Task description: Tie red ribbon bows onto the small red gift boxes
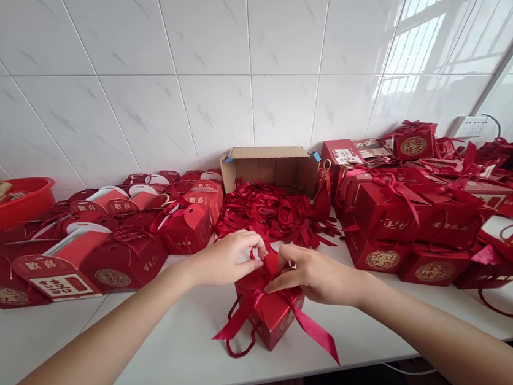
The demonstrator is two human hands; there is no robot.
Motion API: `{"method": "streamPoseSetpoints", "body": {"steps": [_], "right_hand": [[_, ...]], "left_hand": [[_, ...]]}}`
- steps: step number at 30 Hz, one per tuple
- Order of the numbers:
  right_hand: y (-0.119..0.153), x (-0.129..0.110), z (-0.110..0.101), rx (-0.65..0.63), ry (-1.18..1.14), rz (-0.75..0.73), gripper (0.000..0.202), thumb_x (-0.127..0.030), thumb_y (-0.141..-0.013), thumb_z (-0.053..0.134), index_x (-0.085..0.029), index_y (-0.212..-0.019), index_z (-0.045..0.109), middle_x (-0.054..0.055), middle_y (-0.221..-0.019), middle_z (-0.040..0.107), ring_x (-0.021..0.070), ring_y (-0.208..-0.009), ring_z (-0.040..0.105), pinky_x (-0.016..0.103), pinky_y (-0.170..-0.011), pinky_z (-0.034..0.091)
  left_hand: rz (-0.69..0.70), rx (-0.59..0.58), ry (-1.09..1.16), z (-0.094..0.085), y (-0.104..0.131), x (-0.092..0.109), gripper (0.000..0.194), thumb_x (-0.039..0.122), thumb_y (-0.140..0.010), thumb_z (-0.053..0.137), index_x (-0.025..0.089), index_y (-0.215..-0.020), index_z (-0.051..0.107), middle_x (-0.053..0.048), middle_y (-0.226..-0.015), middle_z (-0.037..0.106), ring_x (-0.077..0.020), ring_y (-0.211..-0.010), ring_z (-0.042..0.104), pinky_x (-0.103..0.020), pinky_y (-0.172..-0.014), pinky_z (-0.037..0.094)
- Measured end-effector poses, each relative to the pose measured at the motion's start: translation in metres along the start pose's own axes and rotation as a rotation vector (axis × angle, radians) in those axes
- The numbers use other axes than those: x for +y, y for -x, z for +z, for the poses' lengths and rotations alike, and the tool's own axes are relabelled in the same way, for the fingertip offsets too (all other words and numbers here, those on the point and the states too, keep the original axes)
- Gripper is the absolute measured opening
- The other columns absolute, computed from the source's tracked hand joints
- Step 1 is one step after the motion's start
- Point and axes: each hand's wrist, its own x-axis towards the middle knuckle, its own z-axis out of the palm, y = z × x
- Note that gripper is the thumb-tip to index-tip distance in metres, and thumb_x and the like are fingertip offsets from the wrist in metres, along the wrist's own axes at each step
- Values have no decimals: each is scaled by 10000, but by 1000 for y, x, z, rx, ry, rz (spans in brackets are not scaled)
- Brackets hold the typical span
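A small red gift box [275,321] stands near the front of the white table, with a dark red twisted cord handle [242,346] hanging at its left side. Across its top runs a red satin ribbon [316,334], whose two tails spread left and right over the front. My left hand [240,257] is closed above the box, fingertips pinching the ribbon near a raised loop. From the other side my right hand [309,271] has its thumb and fingers closed on the ribbon too, low against the box top. The fingers partly hide the ribbon's middle.
Behind the box, a cardboard carton [270,154] lies tipped with a heap of red ribbons [272,212] spilling out. Rows of red gift boxes [125,260] fill the left; stacked ribboned boxes [392,211] stand right. A red basin [21,207] is far left, a power strip [466,126] far right.
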Motion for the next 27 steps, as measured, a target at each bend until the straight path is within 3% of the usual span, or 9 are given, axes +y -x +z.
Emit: {"method": "streamPoseSetpoints", "body": {"steps": [4, 9, 19, 27], "right_hand": [[2, 5, 5, 22, -70, -16, 486, 29, -809, 444, -274, -1098, 693, 55, -870, 496, 148, -819, 500, 271, -702, 463], [1, 7, 6, 54, -93, -31, 458, 5, -824, 449, -271, -1093, 696, 62, -904, 520, 146, -820, 507, 264, -688, 471], [-3, 3, 3, 39, -120, -32, 380, -10, -836, 453, -208, -1024, 717, 67, -899, 490, 139, -803, 494, 252, -681, 467], [-1, -2, 2, 55, -74, -23, 358, -48, -872, 429, -204, -1054, 695, 62, -839, 466, 147, -759, 453, 255, -635, 422]], "left_hand": [[-7, -68, 58, 2, 6, -1, 277, 354, -795, 613, 247, -1049, 586, -38, -1094, 571, -212, -1034, 528, -331, -911, 412], [29, -3, 94, 11, 5, -1, 110, 286, -833, 581, 237, -918, 632, -20, -1037, 596, -188, -1014, 533, -323, -941, 383], [172, 15, -184, -9, 0, 3, 104, 221, -850, 547, 199, -761, 596, -36, -960, 618, -196, -970, 493, -305, -846, 395], [50, 50, -42, -1, 4, 9, 81, 249, -828, 550, 209, -764, 578, -7, -827, 593, -163, -836, 519, -260, -728, 422]]}}
